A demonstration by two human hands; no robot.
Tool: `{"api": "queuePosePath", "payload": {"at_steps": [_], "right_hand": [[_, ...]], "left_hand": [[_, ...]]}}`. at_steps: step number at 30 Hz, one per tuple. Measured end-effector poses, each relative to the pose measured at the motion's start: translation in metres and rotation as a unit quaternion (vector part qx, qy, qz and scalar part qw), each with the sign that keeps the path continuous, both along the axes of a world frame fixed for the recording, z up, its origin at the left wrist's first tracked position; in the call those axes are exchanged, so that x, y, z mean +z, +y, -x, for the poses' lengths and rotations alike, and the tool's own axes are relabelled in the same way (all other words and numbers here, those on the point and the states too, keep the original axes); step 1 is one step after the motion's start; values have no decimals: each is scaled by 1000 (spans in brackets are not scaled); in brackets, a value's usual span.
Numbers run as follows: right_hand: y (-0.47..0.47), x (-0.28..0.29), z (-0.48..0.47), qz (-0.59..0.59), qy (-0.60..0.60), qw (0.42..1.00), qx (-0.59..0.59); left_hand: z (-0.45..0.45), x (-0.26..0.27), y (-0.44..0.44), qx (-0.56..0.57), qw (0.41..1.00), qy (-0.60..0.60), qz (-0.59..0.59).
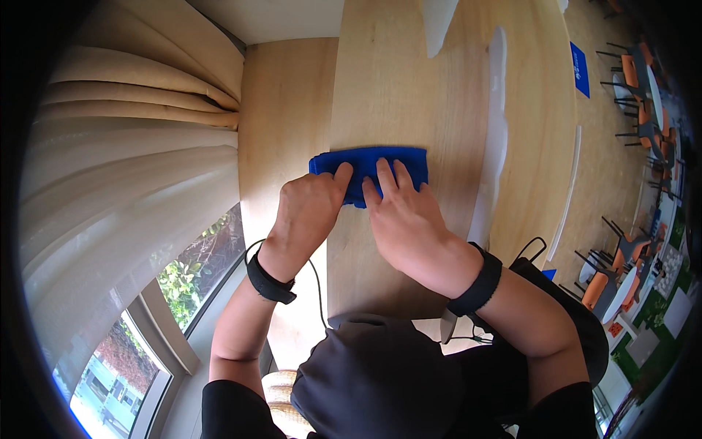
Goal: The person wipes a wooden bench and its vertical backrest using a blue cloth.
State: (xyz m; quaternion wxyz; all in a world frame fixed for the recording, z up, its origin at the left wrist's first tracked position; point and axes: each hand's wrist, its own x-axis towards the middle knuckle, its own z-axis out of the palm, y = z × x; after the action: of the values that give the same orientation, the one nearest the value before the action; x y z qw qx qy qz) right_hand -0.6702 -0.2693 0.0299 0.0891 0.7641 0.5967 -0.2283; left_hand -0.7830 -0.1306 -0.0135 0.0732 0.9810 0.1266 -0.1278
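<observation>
A folded blue cloth lies on the light wooden tabletop in front of me. At its left end is my left hand, the thumb on top of the cloth and the other fingers curled at its edge, partly hidden beneath the hand. My right hand rests palm down on the right half, its fingers spread across the fabric and pointing away from me. Both wrists wear black bands, and a thin black cable hangs near the left one.
Beige curtains and a window border the left side. A white wavy-edged divider stands along the right part of the wood. A black bag is beside my right arm. Farther right are orange-and-grey chairs and round white tables.
</observation>
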Motion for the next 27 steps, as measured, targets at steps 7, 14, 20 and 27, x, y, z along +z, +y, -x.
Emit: {"api": "queuePosePath", "payload": {"at_steps": [7,14,20,27], "right_hand": [[-20,-9,18,-28,44,996,-68],[-20,-21,13,-93,15,995,-43],[-26,-23,17,-110,82,988,-76],[-29,-26,26,-97,22,995,-25]], "left_hand": [[17,-10,-9,36,997,-47,51],[11,-14,-7,54,993,-82,71],[17,-11,-9,-7,996,-79,40],[12,1,-8,-9,997,26,65]]}}
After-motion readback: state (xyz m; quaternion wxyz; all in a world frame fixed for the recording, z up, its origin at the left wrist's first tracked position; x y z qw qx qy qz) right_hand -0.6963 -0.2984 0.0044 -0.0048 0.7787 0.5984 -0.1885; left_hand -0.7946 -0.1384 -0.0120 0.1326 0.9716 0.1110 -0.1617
